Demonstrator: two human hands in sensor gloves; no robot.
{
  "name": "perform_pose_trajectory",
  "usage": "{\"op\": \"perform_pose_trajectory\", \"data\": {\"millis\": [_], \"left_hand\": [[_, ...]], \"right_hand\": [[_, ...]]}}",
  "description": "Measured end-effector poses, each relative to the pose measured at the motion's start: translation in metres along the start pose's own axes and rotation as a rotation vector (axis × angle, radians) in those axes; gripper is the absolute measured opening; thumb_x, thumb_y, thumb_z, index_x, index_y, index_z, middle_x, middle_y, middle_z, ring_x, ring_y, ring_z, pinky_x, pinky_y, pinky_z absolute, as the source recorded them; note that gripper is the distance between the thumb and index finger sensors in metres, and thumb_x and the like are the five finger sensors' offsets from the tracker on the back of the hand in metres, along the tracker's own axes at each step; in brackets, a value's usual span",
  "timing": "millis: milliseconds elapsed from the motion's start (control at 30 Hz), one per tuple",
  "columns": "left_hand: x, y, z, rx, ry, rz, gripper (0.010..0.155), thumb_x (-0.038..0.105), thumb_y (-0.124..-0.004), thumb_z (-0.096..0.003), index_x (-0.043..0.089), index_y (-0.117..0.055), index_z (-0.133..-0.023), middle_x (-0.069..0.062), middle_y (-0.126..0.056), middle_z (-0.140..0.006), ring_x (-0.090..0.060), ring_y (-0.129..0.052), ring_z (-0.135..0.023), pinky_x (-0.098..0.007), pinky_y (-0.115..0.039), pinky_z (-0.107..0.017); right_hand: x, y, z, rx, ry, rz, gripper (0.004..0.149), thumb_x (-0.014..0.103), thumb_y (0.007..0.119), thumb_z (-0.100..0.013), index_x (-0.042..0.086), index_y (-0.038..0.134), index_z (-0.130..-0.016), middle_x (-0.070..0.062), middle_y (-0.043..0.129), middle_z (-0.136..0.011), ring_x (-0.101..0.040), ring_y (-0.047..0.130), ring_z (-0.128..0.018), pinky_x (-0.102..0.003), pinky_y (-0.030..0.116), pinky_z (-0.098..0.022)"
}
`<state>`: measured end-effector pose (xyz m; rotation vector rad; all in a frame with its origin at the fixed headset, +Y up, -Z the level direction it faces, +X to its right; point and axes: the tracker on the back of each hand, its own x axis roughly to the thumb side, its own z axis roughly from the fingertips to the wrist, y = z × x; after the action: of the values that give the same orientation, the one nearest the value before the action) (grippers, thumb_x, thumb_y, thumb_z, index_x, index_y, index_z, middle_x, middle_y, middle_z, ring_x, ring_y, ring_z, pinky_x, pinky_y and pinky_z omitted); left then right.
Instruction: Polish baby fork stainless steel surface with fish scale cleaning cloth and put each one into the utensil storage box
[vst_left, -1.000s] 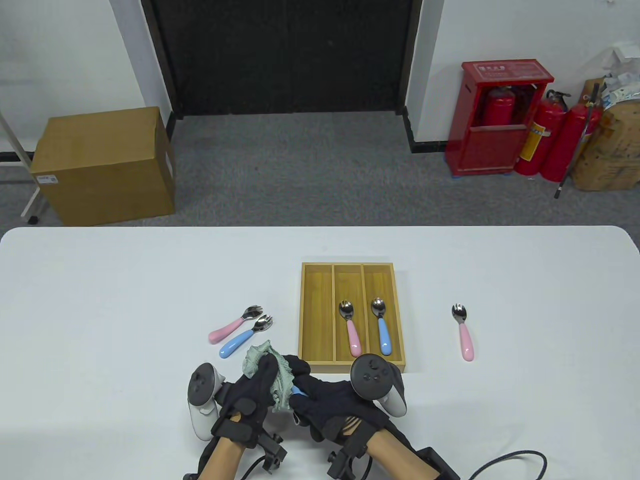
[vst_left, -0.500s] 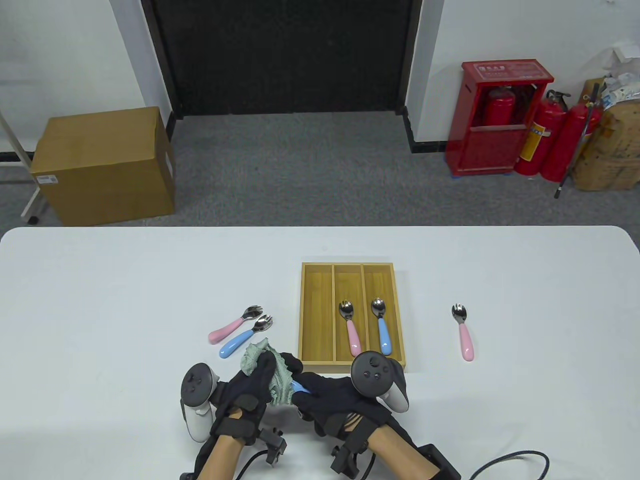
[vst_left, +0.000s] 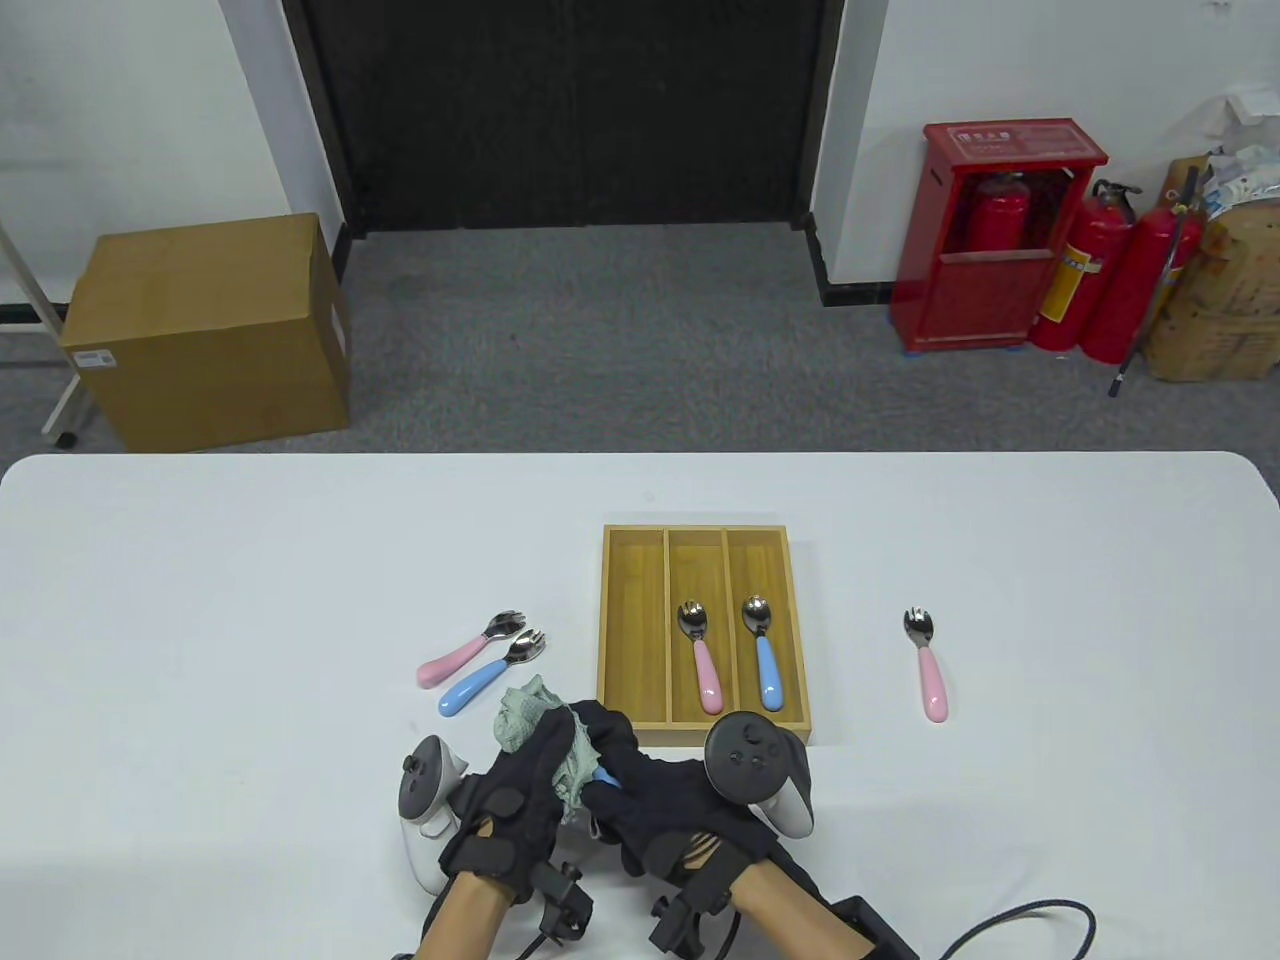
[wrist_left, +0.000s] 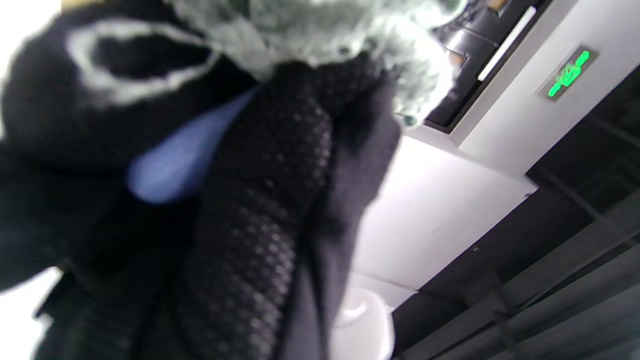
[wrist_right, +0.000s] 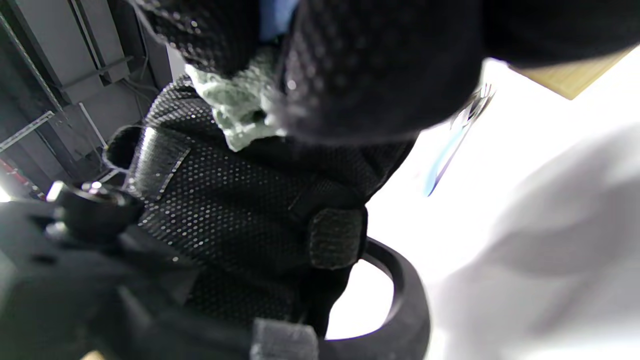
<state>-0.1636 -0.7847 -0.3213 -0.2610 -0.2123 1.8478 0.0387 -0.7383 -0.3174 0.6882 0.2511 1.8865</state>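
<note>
Near the table's front edge my left hand grips a pale green cloth, bunched around a fork's head, which is hidden. My right hand holds that blue-handled fork by its handle; the blue handle also shows between the gloves in the left wrist view. The wooden storage box holds a pink-handled fork in its middle slot and a blue-handled fork in its right slot; the left slot is bare. The cloth appears in the right wrist view.
A pink-handled fork and a blue-handled fork lie side by side left of the box. Another pink-handled fork lies to the box's right. Beyond the table stand a cardboard box and red fire extinguishers.
My left hand, with the cloth, has shifted right and slightly towards the box over the fork's head. The right hand has barely moved. Forks on the table and in the box stay put.
</note>
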Motion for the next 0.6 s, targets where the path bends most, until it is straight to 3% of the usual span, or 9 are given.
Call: {"op": "perform_pose_trajectory", "data": {"millis": [133, 433, 600], "left_hand": [[0.012, 0.011, 0.002, 0.054, -0.005, -0.175, 0.057, 0.06, -0.069, -0.0511, 0.022, -0.085, -0.091, -0.003, -0.095, -0.091, -0.028, -0.096, -0.085, -0.056, -0.072, -0.063], [0.019, 0.024, 0.004, 0.146, 0.014, -0.381, 0.052, 0.051, -0.073, -0.0507, 0.016, -0.093, -0.084, -0.007, -0.103, -0.082, -0.032, -0.102, -0.075, -0.057, -0.075, -0.058], [0.023, 0.029, 0.005, 0.177, 0.008, -0.579, 0.05, 0.048, -0.077, -0.0477, 0.013, -0.098, -0.077, -0.01, -0.108, -0.072, -0.033, -0.107, -0.065, -0.058, -0.078, -0.053]], "right_hand": [[-0.002, -0.001, -0.001, 0.02, -0.002, 0.037, 0.05, 0.042, 0.075, -0.045, 0.011, 0.075, -0.084, -0.015, 0.097, -0.052, -0.016, 0.098, -0.013, -0.046, 0.084, -0.012], [-0.008, -0.012, -0.002, 0.052, 0.0, 0.185, 0.05, 0.041, 0.077, -0.044, 0.011, 0.076, -0.084, -0.016, 0.097, -0.052, -0.018, 0.098, -0.014, -0.047, 0.083, -0.013], [-0.008, -0.021, -0.002, 0.072, -0.015, 0.334, 0.049, 0.04, 0.079, -0.044, 0.011, 0.078, -0.084, -0.017, 0.097, -0.053, -0.02, 0.098, -0.015, -0.049, 0.083, -0.014]]}}
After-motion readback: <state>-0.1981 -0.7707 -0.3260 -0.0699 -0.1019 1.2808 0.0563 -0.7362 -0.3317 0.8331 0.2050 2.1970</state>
